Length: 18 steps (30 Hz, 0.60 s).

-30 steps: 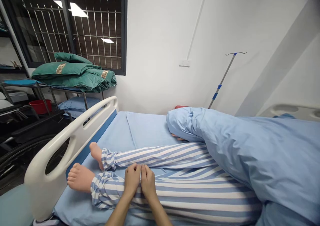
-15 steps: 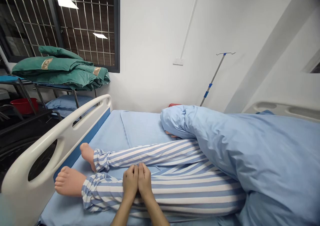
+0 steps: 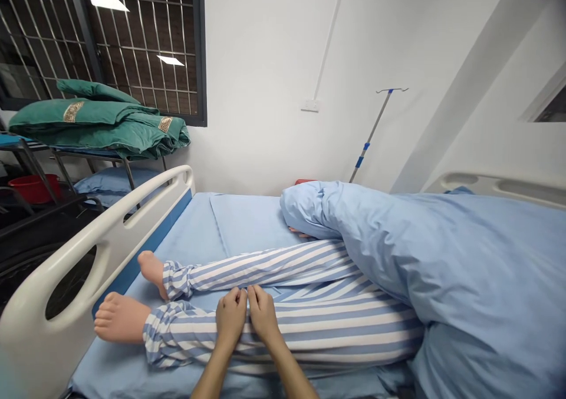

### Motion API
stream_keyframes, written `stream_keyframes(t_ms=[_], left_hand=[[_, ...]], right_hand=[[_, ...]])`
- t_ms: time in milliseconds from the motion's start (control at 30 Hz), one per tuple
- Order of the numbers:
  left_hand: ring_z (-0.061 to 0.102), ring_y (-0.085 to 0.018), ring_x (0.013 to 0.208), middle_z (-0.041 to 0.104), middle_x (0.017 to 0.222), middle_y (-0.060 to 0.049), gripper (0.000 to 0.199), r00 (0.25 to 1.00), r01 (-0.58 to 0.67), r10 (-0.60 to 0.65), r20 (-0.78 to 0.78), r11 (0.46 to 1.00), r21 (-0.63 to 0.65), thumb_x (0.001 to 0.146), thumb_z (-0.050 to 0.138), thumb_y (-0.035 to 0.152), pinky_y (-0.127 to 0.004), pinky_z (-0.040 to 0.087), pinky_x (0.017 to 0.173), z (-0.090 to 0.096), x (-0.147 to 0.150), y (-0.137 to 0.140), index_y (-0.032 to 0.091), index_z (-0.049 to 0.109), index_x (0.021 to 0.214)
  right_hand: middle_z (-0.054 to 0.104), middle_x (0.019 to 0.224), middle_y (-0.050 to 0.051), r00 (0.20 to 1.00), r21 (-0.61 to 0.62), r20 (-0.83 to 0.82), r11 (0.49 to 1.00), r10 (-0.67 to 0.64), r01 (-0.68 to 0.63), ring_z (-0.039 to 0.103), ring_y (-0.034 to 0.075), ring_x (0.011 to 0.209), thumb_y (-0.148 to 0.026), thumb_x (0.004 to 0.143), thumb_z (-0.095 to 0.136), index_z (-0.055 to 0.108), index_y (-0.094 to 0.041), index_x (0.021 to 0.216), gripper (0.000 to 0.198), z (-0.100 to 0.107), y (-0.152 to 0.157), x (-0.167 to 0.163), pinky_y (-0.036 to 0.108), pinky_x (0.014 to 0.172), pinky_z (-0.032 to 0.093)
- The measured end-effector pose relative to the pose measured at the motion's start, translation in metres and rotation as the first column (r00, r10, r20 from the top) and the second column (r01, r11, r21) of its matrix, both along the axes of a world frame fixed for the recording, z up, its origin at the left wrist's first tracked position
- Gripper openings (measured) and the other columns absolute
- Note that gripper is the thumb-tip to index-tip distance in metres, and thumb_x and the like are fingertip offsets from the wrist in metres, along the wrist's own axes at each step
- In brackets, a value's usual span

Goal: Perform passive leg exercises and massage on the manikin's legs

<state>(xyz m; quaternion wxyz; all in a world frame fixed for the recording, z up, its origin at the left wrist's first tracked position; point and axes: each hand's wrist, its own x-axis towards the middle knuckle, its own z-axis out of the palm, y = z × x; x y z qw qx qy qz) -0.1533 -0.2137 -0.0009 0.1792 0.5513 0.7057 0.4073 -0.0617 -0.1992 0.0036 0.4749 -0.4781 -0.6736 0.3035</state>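
No text, brand, number or sign could be read. The green bedding (image 3: 128,135) bore two gold-toned patches (image 3: 73,112) with a dark pattern, one toward its left end and one toward its right, too small to tell whether the pattern held any lettering.

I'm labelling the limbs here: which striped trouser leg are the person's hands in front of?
The near trouser leg, lower in the picture: the left hand and right hand overlap it. The far trouser leg lies beyond them.
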Motion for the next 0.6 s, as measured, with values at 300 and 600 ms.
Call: stream_keyframes(t_ms=[300, 600], left_hand=[[0.037, -0.010, 0.053, 0.042, 0.049, 0.003, 0.030, 0.999, 0.049, -0.050, 0.022, 0.999, 0.006, 0.078, 0.040, 0.029, -0.023, 0.024, 0.055, 0.009, 0.000, 0.011, 0.018, 0.040, 0.050], [0.046, -0.013, 0.056, 0.054, 0.054, -0.001, 0.037, 0.962, 0.033, -0.052, 0.268, 0.997, 0.076, 0.080, 0.036, 0.040, -0.023, 0.031, 0.056, 0.017, 0.026, 0.019, 0.018, 0.049, 0.054]], right_hand=[[0.048, 0.050, -0.001, 0.995, -0.001, -0.024, 0.995, -0.096, 0.096, 0.043, 0.014, 0.052, -0.039, 0.087, 0.034, 0.048, -0.021, 0.055, 0.040, -0.001, 0.003, -0.004, 0.024, 0.049, 0.030], [0.057, 0.108, 0.007, 0.991, -0.054, -0.118, 0.997, -0.063, 0.056, 0.056, 0.017, 0.090, -0.034, 0.088, 0.047, 0.056, -0.017, 0.106, 0.026, 0.022, -0.009, -0.033, 0.035, 0.078, 0.049]])
